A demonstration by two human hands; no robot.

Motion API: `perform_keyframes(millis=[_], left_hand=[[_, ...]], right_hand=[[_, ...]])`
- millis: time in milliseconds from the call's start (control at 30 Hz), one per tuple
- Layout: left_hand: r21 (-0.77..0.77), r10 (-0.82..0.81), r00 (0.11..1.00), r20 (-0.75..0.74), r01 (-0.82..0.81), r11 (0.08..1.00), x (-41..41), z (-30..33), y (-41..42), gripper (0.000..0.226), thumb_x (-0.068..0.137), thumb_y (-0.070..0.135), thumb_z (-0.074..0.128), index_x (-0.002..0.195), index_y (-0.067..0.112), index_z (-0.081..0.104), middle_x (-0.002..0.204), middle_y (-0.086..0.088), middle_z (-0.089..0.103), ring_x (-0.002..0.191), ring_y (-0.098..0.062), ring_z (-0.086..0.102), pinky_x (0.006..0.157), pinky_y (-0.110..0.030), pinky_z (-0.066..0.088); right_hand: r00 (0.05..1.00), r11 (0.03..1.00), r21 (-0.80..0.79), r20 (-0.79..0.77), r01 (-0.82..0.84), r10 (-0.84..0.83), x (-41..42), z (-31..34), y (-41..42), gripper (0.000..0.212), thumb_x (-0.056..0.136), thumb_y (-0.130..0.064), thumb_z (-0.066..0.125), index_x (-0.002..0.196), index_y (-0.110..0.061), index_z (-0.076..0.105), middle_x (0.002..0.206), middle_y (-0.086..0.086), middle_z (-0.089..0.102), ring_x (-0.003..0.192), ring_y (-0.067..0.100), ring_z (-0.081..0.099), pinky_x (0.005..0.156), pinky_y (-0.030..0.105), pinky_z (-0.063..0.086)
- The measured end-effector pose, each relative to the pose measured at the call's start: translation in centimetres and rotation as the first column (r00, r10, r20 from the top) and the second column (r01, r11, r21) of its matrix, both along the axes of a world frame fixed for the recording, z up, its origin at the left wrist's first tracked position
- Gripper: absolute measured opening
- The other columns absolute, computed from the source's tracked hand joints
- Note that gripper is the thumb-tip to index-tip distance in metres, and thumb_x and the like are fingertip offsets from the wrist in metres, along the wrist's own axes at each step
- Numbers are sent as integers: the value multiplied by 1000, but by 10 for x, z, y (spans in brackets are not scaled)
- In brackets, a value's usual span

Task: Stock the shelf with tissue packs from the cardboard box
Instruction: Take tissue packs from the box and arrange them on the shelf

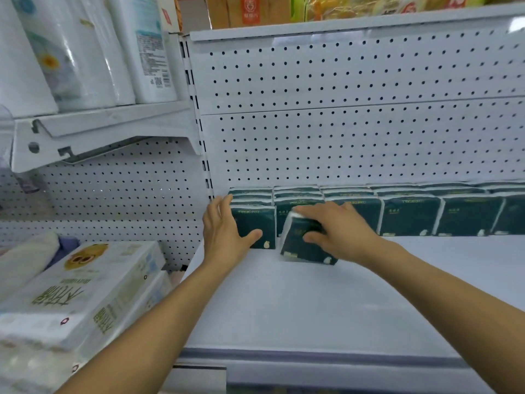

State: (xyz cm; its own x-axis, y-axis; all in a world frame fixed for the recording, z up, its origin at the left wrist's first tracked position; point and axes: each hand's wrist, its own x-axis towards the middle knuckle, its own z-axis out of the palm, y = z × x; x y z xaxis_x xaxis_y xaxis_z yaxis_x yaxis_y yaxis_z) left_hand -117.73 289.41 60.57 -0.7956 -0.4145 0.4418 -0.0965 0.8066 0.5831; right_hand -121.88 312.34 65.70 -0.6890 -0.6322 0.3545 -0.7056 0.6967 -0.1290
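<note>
The shelf [284,314] is filling: right hand [338,231] gripping a tilted tissue pack [301,245], left hand [224,231] flat, bracing the row [409,214]; a careless shove could topple it.

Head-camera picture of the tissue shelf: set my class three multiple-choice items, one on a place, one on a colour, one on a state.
1. Where does the pack in the right hand sit?
A. in front of the row
B. on the shelf above
C. inside a box

2. What colour are the tissue packs?
A. red
B. dark green
C. yellow

3. How is the left hand?
A. curled into a fist
B. gripping a roll
C. fingers straight against the end pack

Answers:
1 A, the held pack stands tilted on the shelf before the row.
2 B, dark green wrappers.
3 C, its fingers lie flat along that pack's side.
</note>
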Motion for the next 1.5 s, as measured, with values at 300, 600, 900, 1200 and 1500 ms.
perform_keyframes(millis=[300, 600, 900, 1200, 1500], left_hand=[[185, -52, 999, 12, 49, 982, -17, -13, -8, 123, 70, 26, 88, 156, 24, -1, 158, 2, 3, 143, -23, 25, 115, -40, 32], [282, -58, 996, -62, 73, 957, -21, -16, -2, 101, 77, 14, 82, 152, 21, 14, 150, 0, 19, 132, -18, 39, 107, -34, 40], [289, -61, 996, -67, 78, 954, -24, -18, -6, 96, 80, 11, 79, 151, 22, 16, 150, 1, 21, 129, -16, 42, 92, -22, 37], [144, -22, 1000, 4, 21, 989, -26, -15, -9, 103, 76, 23, 81, 153, 23, 12, 154, -1, 16, 139, -24, 31, 112, -37, 34], [-442, 94, 989, -115, -136, 887, 53, 5, 25, 72, 91, 58, 46, 152, 24, 29, 156, 2, 36, 145, -19, 26, 118, -52, 20]], right_hand=[[963, 993, -111, -271, -37, 6, -30, -57, 3, 62, 78, -25, 78, 136, -25, 55, 139, 1, 53, 125, 27, 49, 105, 47, 37], [919, 993, -90, -392, -79, 38, -58, -69, -17, 67, 74, -27, 82, 135, -23, 54, 142, 4, 50, 135, 25, 40, 115, 54, 22], [885, 992, -122, -465, -32, -29, -73, -78, -31, 59, 79, -29, 78, 133, -23, 55, 141, 5, 52, 135, 26, 45, 115, 54, 21], [876, 992, -128, -476, 18, -77, -65, -74, -32, 61, 81, -40, 72, 135, -22, 52, 145, 5, 49, 137, 24, 41, 115, 56, 14], [911, 944, -318, -408, -87, -53, 0, -49, -24, 57, 92, -50, 39, 141, -21, 45, 138, 1, 54, 119, 23, 54, 97, 43, 46]])
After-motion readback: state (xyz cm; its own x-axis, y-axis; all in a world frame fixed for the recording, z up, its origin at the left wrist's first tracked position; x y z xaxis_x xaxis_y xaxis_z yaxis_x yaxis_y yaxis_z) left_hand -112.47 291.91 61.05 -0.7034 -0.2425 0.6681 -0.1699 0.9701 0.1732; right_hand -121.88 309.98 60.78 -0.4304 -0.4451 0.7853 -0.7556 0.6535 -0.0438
